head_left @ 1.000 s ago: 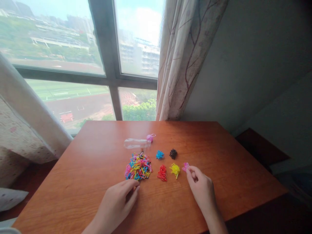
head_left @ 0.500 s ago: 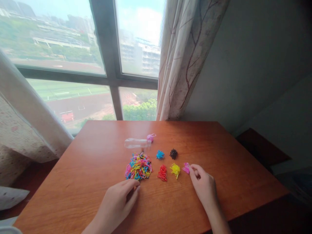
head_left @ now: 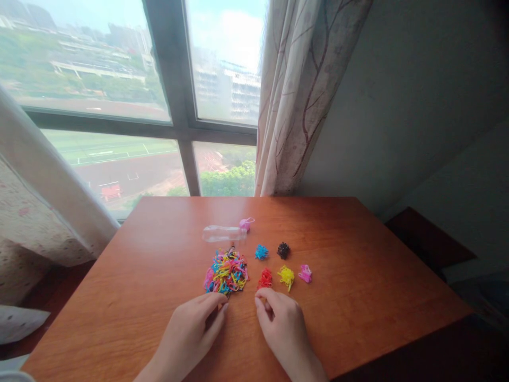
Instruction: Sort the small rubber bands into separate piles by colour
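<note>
A mixed heap of colourful rubber bands (head_left: 226, 271) lies on the table. At its near edge is my left hand (head_left: 199, 321), thumb and forefinger pinched together; a small dark bit shows at their tips, too small to name. My right hand (head_left: 283, 324) is just in front of the small pile of red rubber bands (head_left: 264, 278), partly covering it. Its thumb and forefinger are closed, and nothing shows between them. To the right sit piles of yellow rubber bands (head_left: 286, 276) and pink rubber bands (head_left: 305, 273). Behind are blue rubber bands (head_left: 261, 252) and black rubber bands (head_left: 283, 250).
A clear plastic bottle (head_left: 223, 233) lies on its side behind the heap, with a pink cap (head_left: 245, 225) by its neck. The wooden table (head_left: 119, 297) reaches to the window, where curtains (head_left: 294, 95) hang. A pale rim (head_left: 16, 376) shows at bottom left.
My right hand has left the pink pile and moved left and nearer, to the front of the red pile. The pink bands stay on the table. My left hand has hardly moved.
</note>
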### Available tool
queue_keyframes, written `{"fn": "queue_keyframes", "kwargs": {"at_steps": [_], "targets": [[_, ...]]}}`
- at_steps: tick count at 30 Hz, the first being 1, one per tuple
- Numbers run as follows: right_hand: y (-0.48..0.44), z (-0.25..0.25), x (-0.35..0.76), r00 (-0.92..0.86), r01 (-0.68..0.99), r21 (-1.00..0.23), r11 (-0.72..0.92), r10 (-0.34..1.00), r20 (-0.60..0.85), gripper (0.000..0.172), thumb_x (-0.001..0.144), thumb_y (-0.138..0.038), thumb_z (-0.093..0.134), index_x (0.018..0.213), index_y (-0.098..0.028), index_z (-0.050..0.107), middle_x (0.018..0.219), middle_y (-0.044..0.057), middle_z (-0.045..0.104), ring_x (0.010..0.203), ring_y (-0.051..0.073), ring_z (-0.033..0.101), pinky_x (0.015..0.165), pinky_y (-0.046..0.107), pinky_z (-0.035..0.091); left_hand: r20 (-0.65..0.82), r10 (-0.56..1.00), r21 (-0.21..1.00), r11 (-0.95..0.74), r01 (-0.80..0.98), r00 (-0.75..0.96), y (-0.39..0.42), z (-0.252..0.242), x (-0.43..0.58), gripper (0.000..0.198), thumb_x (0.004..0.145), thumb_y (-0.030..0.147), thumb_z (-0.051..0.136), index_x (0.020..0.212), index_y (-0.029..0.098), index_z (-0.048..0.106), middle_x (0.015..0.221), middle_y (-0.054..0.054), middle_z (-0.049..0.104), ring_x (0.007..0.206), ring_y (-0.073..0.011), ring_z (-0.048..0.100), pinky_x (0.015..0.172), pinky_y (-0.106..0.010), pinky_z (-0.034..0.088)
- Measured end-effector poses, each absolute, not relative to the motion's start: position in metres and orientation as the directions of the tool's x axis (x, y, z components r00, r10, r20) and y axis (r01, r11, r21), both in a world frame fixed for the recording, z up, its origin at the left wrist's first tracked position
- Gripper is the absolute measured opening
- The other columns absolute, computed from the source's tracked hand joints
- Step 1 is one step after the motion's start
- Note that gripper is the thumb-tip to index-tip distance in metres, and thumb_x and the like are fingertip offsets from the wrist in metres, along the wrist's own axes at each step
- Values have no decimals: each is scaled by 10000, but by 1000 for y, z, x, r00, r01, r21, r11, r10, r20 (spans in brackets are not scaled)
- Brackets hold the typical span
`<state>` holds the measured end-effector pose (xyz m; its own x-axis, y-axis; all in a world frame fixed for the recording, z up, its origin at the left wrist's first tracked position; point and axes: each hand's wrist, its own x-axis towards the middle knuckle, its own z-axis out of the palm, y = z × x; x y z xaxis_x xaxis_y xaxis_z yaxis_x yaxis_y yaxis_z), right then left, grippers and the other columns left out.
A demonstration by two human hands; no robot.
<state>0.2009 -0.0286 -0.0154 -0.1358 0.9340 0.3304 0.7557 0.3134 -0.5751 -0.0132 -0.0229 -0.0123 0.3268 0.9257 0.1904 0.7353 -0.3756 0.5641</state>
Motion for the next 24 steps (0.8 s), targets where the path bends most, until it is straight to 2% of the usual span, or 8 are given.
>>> {"fn": "queue_keyframes", "kwargs": {"at_steps": [7,14,20,24], "targets": [[-34,-22,177,-224,740,-575,348,934,277,135,894,-151,519,818,-231,597,672,-34,631,614,137,596,578,239,310,195,925,582,-376,721,325,-23,-15,-15,169,939,238,479,923,239,647,816,11,729,702,-133,690,648,-201,504],[-35,-24,178,-215,633,-691,348,937,275,151,901,-128,483,896,-231,594,815,-17,659,736,143,617,666,229,363,241,920,555,-392,734,309,-21,-12,-15,175,930,226,480,949,248,653,875,8,742,757,-138,708,687,-200,525],[-37,-26,176,-252,675,-642,365,931,265,141,857,-112,513,834,-231,586,771,-19,645,713,149,594,650,243,341,215,931,382,-358,852,295,-10,-7,-15,244,924,254,485,1113,285,636,1036,-16,741,830,-188,730,674,-251,541],[-36,-28,176,-246,674,-643,362,932,267,148,847,-106,513,836,-234,588,771,-22,648,710,147,596,641,245,336,153,936,285,-349,893,317,-3,0,-10,248,925,268,485,1120,285,637,1096,-33,736,895,-229,731,679,-287,541]]}}
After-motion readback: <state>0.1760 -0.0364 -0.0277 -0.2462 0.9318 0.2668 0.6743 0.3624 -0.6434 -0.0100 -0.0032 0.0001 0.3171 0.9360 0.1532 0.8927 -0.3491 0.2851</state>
